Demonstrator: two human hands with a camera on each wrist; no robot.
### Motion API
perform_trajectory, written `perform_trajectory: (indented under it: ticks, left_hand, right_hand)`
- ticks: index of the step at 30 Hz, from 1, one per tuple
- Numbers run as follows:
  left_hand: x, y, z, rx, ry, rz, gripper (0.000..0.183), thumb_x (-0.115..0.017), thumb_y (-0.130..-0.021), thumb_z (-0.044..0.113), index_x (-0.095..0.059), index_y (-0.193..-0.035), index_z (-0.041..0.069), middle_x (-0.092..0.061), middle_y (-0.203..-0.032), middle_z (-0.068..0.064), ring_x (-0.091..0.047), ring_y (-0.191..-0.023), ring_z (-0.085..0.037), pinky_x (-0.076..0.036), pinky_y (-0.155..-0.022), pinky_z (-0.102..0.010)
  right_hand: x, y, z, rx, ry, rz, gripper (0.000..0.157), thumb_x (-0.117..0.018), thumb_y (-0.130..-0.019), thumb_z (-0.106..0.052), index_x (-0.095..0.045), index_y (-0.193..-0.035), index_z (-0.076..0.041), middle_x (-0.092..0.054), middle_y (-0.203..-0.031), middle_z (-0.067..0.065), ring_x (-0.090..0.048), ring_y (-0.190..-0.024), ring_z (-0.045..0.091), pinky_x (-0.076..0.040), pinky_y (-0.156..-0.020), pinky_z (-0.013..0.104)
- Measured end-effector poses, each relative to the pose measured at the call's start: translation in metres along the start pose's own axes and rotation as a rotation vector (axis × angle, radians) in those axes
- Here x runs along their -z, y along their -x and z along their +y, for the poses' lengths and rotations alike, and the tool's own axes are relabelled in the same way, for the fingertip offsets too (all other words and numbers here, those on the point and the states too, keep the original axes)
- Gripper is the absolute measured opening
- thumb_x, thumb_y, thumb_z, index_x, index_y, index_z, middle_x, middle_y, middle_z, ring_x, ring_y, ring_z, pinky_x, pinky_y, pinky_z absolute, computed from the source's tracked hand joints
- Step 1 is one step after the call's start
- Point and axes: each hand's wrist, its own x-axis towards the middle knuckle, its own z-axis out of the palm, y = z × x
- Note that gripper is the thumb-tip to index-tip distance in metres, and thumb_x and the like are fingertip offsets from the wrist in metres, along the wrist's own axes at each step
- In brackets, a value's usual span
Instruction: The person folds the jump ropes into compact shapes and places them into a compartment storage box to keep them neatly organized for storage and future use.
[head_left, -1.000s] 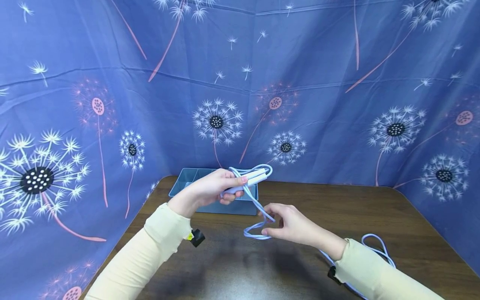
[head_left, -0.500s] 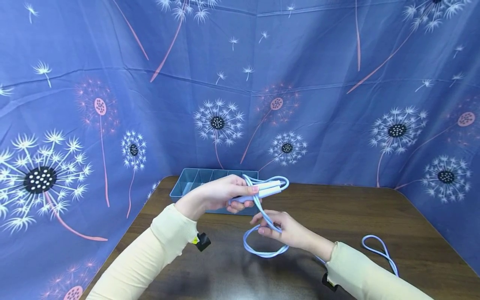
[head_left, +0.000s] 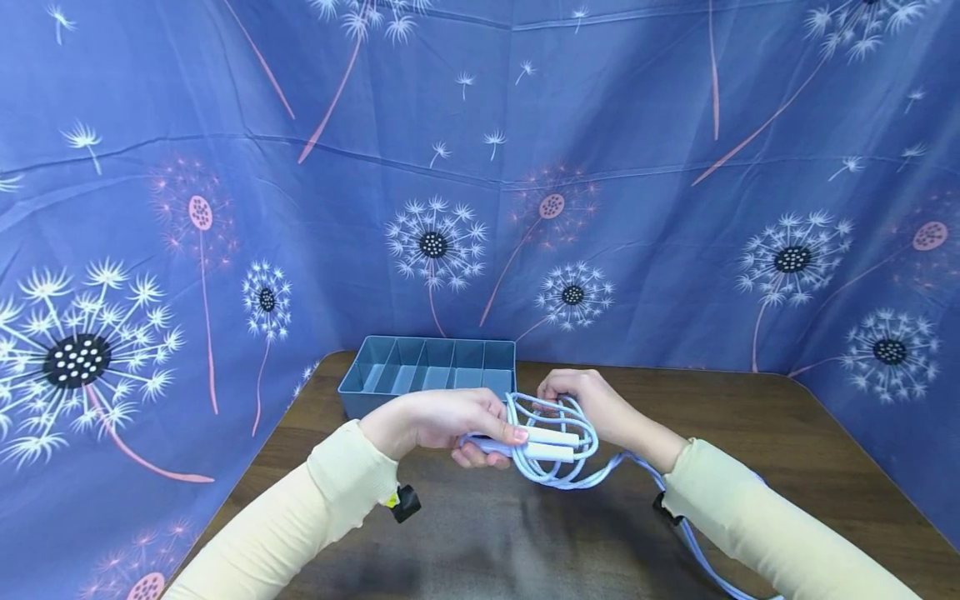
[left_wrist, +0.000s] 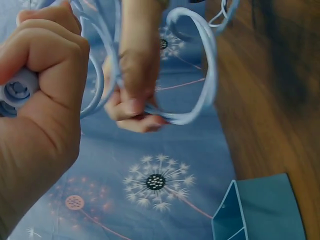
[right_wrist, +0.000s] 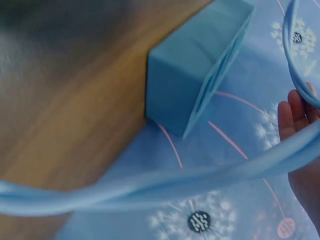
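Dandelion-printed blue fabric hangs behind and on both sides of a brown wood-grain table. Above the table, between the two hands, is a pale blue jump rope, partly gathered in loose loops around its two handles. These lie side by side, pale at the ends toward the right, and the left hand has its fingers curled firmly round their other ends (the left wrist view looks onto their round, hollow-looking tips). At the far side of the loops, the right hand pinches the cord between thumb and fingers, a narrow grip best seen from the left wrist. Beyond the bundle, one length of cord passes by the right sleeve and leaves the head view at the bottom. Behind the left hand, near the table's back left corner, stands a blue-grey box divided into a row of compartments. Both sleeves are pale yellow, each with a small black device at the wrist.
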Motion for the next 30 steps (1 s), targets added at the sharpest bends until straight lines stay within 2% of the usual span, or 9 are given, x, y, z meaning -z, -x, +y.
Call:
perform_trajectory:
  ticks: [5, 9, 13, 17, 21, 24, 26, 30]
  left_hand:
    - [-0.001, -0.004, -0.008, 0.017, 0.017, -0.053, 0.026, -0.046, -0.099, 0.014, -0.06, -0.088, -0.004, -0.047, -0.06, -0.001, -0.027, -0.042, -0.006, -0.016, -0.041, -0.023]
    - [-0.006, -0.009, -0.011, 0.025, 0.01, -0.065, 0.024, -0.048, -0.098, 0.015, -0.06, -0.087, -0.004, -0.047, -0.06, 0.0, -0.026, -0.042, -0.006, -0.018, -0.04, -0.021]
    - [-0.009, -0.011, -0.012, 0.055, -0.055, -0.088, 0.022, -0.05, -0.096, 0.013, -0.06, -0.083, -0.001, -0.048, -0.057, 0.0, -0.026, -0.04, -0.006, -0.019, -0.04, -0.021]
    - [-0.012, -0.012, -0.009, 0.08, -0.168, -0.139, 0.029, -0.051, -0.096, 0.011, -0.057, -0.082, -0.013, -0.05, -0.055, 0.001, -0.024, -0.039, -0.009, -0.02, -0.039, -0.021]
    - [-0.019, -0.016, -0.005, 0.092, -0.329, -0.158, 0.033, -0.053, -0.095, 0.013, -0.058, -0.084, -0.018, -0.049, -0.053, 0.001, -0.024, -0.038, -0.009, -0.02, -0.039, -0.022]
    - [-0.026, -0.02, -0.003, 0.118, -0.419, -0.139, 0.029, -0.056, -0.094, 0.015, -0.064, -0.08, -0.009, -0.048, -0.052, 0.001, -0.025, -0.038, -0.007, -0.02, -0.039, -0.022]
    - [-0.027, -0.023, -0.004, 0.141, -0.433, -0.12, 0.027, -0.057, -0.093, 0.016, -0.065, -0.078, -0.005, -0.048, -0.052, 0.0, -0.025, -0.038, -0.007, -0.02, -0.038, -0.022]
    - [-0.02, -0.027, -0.01, 0.191, -0.35, -0.064, 0.025, -0.057, -0.094, 0.017, -0.067, -0.077, 0.001, -0.048, -0.053, -0.001, -0.025, -0.039, -0.007, -0.02, -0.039, -0.022]
  right_hand:
    - [0.015, -0.01, 0.0, -0.022, 0.092, -0.013, 0.012, -0.069, -0.086, -0.015, -0.062, -0.079, -0.022, -0.056, -0.077, -0.014, -0.052, -0.068, 0.002, -0.046, -0.062, 0.021]
    - [0.022, -0.016, -0.004, 0.039, 0.144, -0.082, 0.004, -0.066, -0.089, -0.019, -0.066, -0.087, -0.021, -0.057, -0.086, -0.012, -0.054, -0.077, 0.002, -0.048, -0.068, 0.021]
    - [0.028, -0.022, -0.008, 0.145, 0.264, -0.147, 0.002, -0.068, -0.087, -0.019, -0.067, -0.086, -0.018, -0.061, -0.097, -0.004, -0.056, -0.089, 0.007, -0.05, -0.074, 0.024]
    - [0.035, -0.031, -0.012, 0.183, 0.357, -0.234, 0.01, -0.072, -0.083, -0.023, -0.065, -0.08, -0.017, -0.063, -0.096, -0.001, -0.057, -0.09, 0.01, -0.051, -0.073, 0.026]
    - [0.038, -0.042, -0.019, 0.172, 0.412, -0.335, 0.021, -0.074, -0.081, -0.029, -0.06, -0.071, -0.017, -0.058, -0.077, -0.006, -0.051, -0.074, 0.006, -0.047, -0.064, 0.023]
    - [0.038, -0.049, -0.023, 0.142, 0.432, -0.375, 0.029, -0.074, -0.081, -0.025, -0.053, -0.063, -0.017, -0.048, -0.064, -0.009, -0.042, -0.061, 0.003, -0.04, -0.055, 0.019]
    - [0.039, -0.052, -0.024, 0.1, 0.417, -0.383, 0.033, -0.071, -0.082, -0.02, -0.047, -0.059, -0.017, -0.04, -0.058, -0.011, -0.035, -0.055, 0.002, -0.034, -0.051, 0.018]
    - [0.046, -0.057, -0.025, 0.008, 0.41, -0.331, 0.04, -0.065, -0.082, -0.012, -0.037, -0.055, -0.018, -0.027, -0.053, -0.013, -0.025, -0.048, 0.0, -0.025, -0.047, 0.017]
